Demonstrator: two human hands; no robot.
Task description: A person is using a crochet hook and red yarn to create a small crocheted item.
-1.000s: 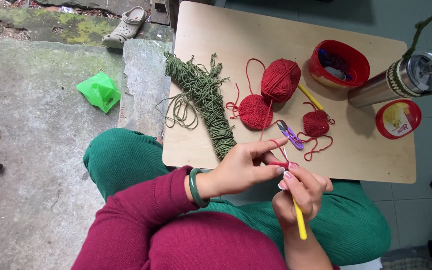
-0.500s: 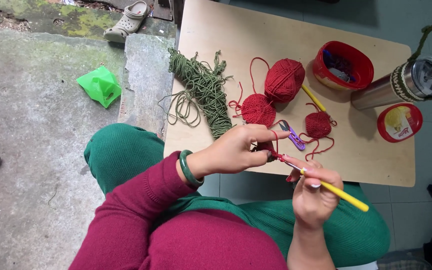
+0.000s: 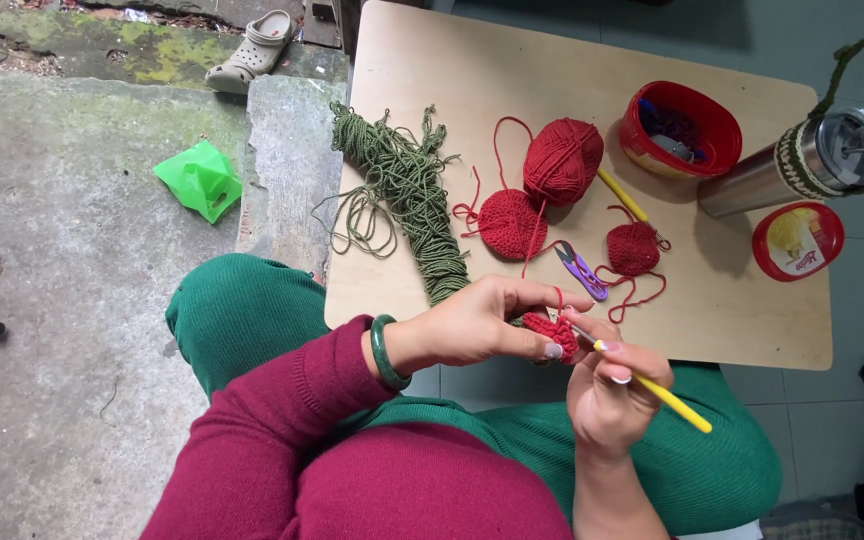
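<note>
Down over the lap we go: the left hand has its fingers pinched shut on a small red crochet piece, held just off the near edge of the wooden surface, above the green-trousered knees. The right hand is wrapped around a yellow crochet hook, fingers closed on the shaft like a pencil, the metal tip buried right at the edge of that red piece. A strand of red yarn runs up from the work toward the surface, where the red yarn ball sits beside a finished flat red round, with a smaller red round to the right. Small purple snips lie between the two rounds; a second yellow hook rests near the ball. A hank of green cord sprawls on the left of the surface, and on the right stand a red tub, its red lid and a steel flask. By the look of it this is mid-stitch — hook in the loop, piece steadied. The next move, I'd judge, calls for catching the yarn on the hook and drawing it through cleanly, with the left fingers keeping the strand taut — let it slacken and the loop could slip off.
</note>
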